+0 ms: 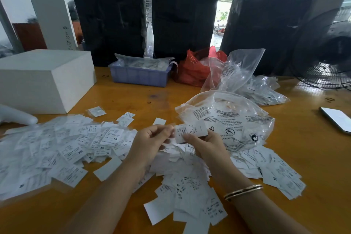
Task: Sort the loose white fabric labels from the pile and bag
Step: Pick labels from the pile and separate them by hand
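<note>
while i watched through the head camera, one white label point(190, 132) was held up between both hands above the table point(133, 99), printed side facing me, its print too small to read. the left hand point(152, 138) pinched its left edge with curled fingers, and the right hand point(203, 143) gripped its lower right part, fingers curled under it. a gold bangle point(243, 192) sat on the right wrist.

below the hands the loose labels point(66, 148) lay in one wide pile, too many to count, running from the left edge of view to the right of the wrists. sizes read on them: xs, xl, s, l, m. just behind the held label lay one clear bag point(237, 118) with more labels inside, black warning print on it, partly legible as "of suffoca" and "cribs, beds". a second clear bag point(235, 70) stood open behind it, touching a heap of flat clear packets point(266, 91).

further back i counted one blue crate point(140, 76), one red bag point(191, 70), one white box point(43, 78) at the left, and three black wrapped bundles point(184, 21). a phone point(338, 119) lay near the right edge, well apart from the pile, beside a black fan point(326, 59). bare wood showed between the pile and the crate, and along the near edge.
</note>
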